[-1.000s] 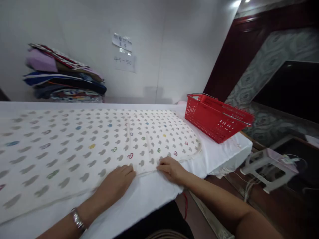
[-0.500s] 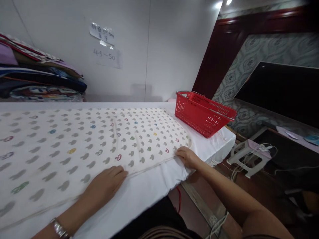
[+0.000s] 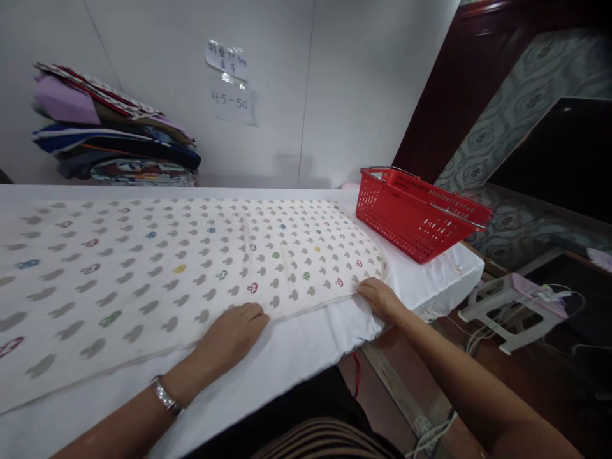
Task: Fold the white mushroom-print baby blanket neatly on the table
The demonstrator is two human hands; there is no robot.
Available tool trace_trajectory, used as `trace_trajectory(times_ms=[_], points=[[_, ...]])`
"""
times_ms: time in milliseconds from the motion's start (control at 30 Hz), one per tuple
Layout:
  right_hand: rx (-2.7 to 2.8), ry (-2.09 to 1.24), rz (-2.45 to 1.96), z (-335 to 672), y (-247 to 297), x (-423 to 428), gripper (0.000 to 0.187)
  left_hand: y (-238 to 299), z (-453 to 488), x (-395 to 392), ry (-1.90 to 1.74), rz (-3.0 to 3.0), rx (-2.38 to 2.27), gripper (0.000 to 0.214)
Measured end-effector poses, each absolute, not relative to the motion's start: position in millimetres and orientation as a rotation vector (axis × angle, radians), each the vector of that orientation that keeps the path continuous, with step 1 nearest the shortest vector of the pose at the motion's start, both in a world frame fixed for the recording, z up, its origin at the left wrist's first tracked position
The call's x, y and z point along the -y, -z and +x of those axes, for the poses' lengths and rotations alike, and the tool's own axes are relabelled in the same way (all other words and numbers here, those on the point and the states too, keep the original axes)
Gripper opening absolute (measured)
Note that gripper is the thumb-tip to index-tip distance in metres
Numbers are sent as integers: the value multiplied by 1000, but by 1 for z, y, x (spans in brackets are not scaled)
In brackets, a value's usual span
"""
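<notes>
A cream blanket printed with grey and coloured mushrooms lies spread lengthwise over the white-covered table. Its near edge shows more than one layer, and slight creases cross it near the middle. My left hand, with a silver watch band at the wrist, is closed over this near edge; its thumb is hidden. Farther right, my right hand pinches the blanket's edge close to its rounded right corner.
A red plastic basket with metal handles stands at the table's right end. Folded fabrics are stacked at the back left against the white wall. Right of the table, a white stool with cables stands on the floor.
The view has turned left, so everything sits farther right and more of the fabric stack shows. Both hands stay at about the same places on the blanket's edge.
</notes>
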State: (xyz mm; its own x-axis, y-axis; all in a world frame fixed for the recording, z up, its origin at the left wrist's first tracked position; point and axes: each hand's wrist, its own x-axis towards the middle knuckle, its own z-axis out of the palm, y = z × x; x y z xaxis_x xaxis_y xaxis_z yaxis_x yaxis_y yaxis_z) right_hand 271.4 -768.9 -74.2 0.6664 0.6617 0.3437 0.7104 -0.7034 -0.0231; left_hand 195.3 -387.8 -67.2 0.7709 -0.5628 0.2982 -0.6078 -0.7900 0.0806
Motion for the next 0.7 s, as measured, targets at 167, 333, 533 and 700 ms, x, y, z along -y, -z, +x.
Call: trace_trajectory(times_ms=[167, 333, 533, 700], points=[[1191, 393, -2700, 269, 69, 769, 20, 63, 194, 389, -282, 2767, 894, 32], [1248, 376, -2670, 271, 69, 777, 30, 67, 186, 388, -261, 2778, 819, 26], [1141, 515, -2813, 293, 91, 801, 41, 68, 179, 386, -261, 2853, 707, 30], [1127, 751, -2824, 314, 107, 828, 42, 64, 179, 390, -214, 2904, 603, 36]])
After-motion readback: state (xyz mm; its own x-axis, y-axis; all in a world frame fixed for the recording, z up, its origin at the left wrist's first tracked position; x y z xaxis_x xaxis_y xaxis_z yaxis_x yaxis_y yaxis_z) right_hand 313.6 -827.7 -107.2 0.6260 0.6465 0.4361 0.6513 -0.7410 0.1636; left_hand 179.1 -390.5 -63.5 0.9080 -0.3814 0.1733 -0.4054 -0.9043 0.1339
